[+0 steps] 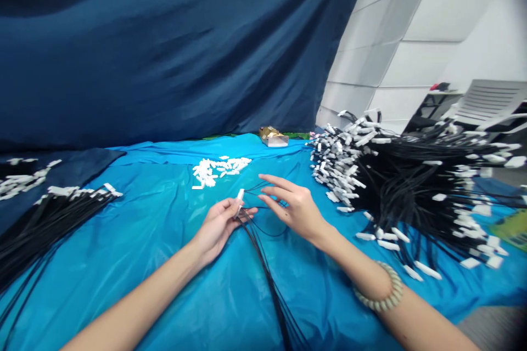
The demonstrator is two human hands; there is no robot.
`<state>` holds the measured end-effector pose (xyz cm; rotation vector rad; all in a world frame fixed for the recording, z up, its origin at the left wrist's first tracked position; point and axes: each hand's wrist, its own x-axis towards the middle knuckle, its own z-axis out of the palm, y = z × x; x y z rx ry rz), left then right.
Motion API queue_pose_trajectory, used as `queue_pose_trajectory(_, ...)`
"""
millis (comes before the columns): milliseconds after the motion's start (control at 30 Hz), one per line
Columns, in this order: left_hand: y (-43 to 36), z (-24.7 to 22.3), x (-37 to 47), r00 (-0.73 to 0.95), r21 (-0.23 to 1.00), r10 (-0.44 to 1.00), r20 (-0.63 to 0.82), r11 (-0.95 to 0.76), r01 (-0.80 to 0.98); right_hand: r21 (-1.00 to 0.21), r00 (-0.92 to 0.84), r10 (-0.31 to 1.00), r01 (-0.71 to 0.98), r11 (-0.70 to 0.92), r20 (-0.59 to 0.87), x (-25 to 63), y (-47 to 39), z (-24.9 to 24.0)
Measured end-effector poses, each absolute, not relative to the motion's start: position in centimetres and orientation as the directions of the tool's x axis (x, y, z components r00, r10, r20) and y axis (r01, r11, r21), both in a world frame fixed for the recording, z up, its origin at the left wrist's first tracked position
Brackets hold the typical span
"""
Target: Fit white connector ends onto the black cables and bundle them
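The small heap (205, 171) of loose white bits lies on the blue sheet (156, 230). Nearer than the heap and a little to its right, the left hand (218, 227) has its thumb and fingers clamped on some black wires (268, 279), and a white end (241, 194) pokes up from its grip. The wires hang down toward the person. Farther right of the heap, the right hand (298, 208) has its fingers spread apart, close to thin wires; I cannot tell if it touches them. The job looks partway along. To the left of the heap, a bundle (66, 216) of wires lies with white ends lined up, and to its right sits a big pile (382, 175) with lots of white ends. The bits in the heap are loose, so they look left over for now. I cannot count how many wires are done. Behind the heap, to its right, is a little box (274, 138). I can read no words, labels or brand names on anything.
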<state>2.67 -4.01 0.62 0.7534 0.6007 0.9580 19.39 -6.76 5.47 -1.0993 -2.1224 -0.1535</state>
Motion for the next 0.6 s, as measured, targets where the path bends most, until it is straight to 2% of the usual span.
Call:
queue_pose_trajectory(67, -3.8, 0.5, 2.7, 0.425, 0.782, 0.895, -0.136, 0.36, -0.508, -0.06, -0.428, 0.599, 0.779, 0.625, 0.676, 19.4, -7.0, 5.5)
queue_pose_trajectory(133, -3.6, 0.3, 2.7, 0.408, 0.777, 0.901, -0.146, 0.359, -0.516, -0.011, -0.466, 0.581, 0.774, 0.633, 0.668, 19.0, -7.3, 5.4)
queue_pose_trajectory(267, -3.6, 0.2, 2.6, 0.388, 0.773, 0.908, -0.157, 0.358, -0.524, -0.146, -0.481, 0.664, 0.737, 0.66, 0.573, 18.1, -7.6, 4.8)
queue_pose_trajectory(367, -3.7, 0.3, 2.6, 0.382, 0.77, 0.908, -0.173, 0.366, -0.523, -0.195, -0.49, 0.698, 0.728, 0.657, 0.523, 17.9, -7.6, 4.5)
queue_pose_trajectory(500, -3.7, 0.5, 2.7, 0.381, 0.76, 0.905, -0.189, 0.381, -0.527, -0.17, -0.514, 0.699, 0.732, 0.66, 0.498, 18.1, -7.4, 4.4)
queue_pose_trajectory(600, -3.7, 0.5, 2.7, 0.414, 0.748, 0.891, -0.184, 0.4, -0.53, -0.066, -0.589, 0.633, 0.704, 0.707, 0.503, 18.4, -7.3, 4.2)
